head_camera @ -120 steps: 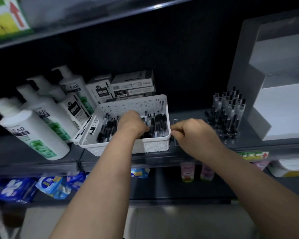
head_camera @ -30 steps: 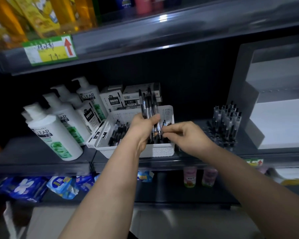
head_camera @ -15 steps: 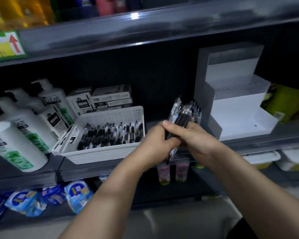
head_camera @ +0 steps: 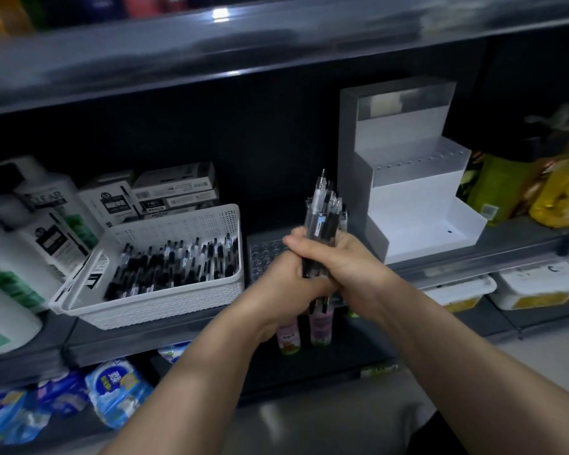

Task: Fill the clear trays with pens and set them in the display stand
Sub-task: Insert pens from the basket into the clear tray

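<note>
L hand (head_camera: 286,285) & R hand (head_camera: 344,262) are both gripping an upright bunch of pens (head_camera: 326,215) by the clear tray (head_camera: 263,257), its visible holes showing empty, w/ the stand (head_camera: 418,205) sitting bare & the basket (head_camera: 151,305) holding many more, so filling is prob. only beginning.

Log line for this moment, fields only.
left hand, right hand: both grip pen bundle upright | white basket: pens inside | clear tray: visible holes empty | display stand: bottom step bare
</note>
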